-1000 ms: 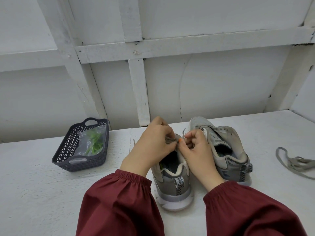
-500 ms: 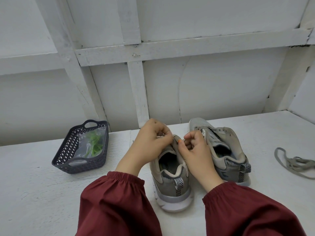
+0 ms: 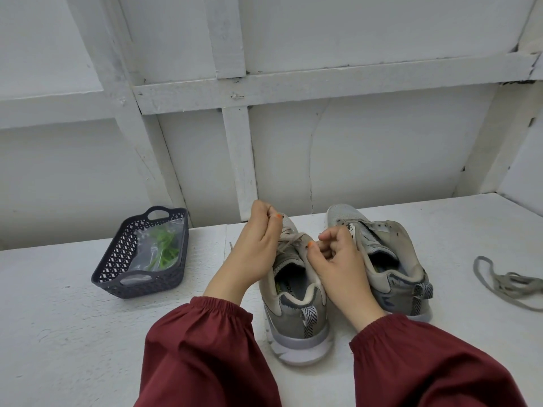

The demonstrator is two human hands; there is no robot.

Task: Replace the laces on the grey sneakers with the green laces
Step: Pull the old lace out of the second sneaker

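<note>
My left grip (image 3: 258,248) pinches the worn grey lace (image 3: 289,245) of the near grey mesh sneaker (image 3: 296,312), holding it taut. My right grip (image 3: 338,265) pinches it by the eyelets. The green laces (image 3: 163,245) lie bagged in the dark plastic basket (image 3: 138,289), off left on the white surface (image 3: 58,318).

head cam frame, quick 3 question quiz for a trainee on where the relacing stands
1. True or false: the green laces lie loose on the table.
2. The left hand and right hand both pinch the threaded lace of which sneaker? A the one on the left, B the one on the right, C neither.
3. Fill in: the loose grey lace lies to the ___ of both sneakers.
Key: 1 false, they sit bagged in the basket; 2 A, the left sneaker; 3 right.
</note>
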